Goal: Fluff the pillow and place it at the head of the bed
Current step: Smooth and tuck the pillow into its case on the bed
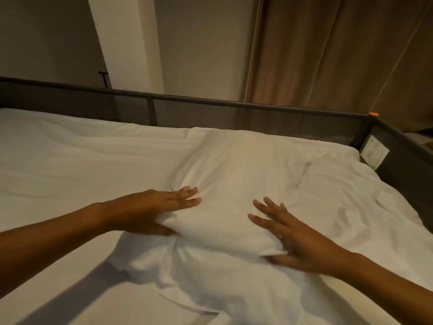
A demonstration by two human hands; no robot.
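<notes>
Left hand (152, 211) and right hand (298, 240) press pillow (234, 181) flat-fingered, gripping nothing. Dark bed rail (210, 102) just behind, curtain (328, 55) beyond. Pillow's near edge lost in sheet (70, 160).

Warm, dim indoor light is tinting everything yellow-brown. The white bed sheet (70, 160) is catching the most light, bright but without glare, while the curtain (328, 55) is sitting in murkier tones. A soft grey shadow is stretching diagonally across the near sheet at lower left. The wide lens is bowing the bed rail (187, 99). Fine detail is smearing throughout, and the right hand (302, 245) is blurring slightly at its fingers (262, 220).
</notes>
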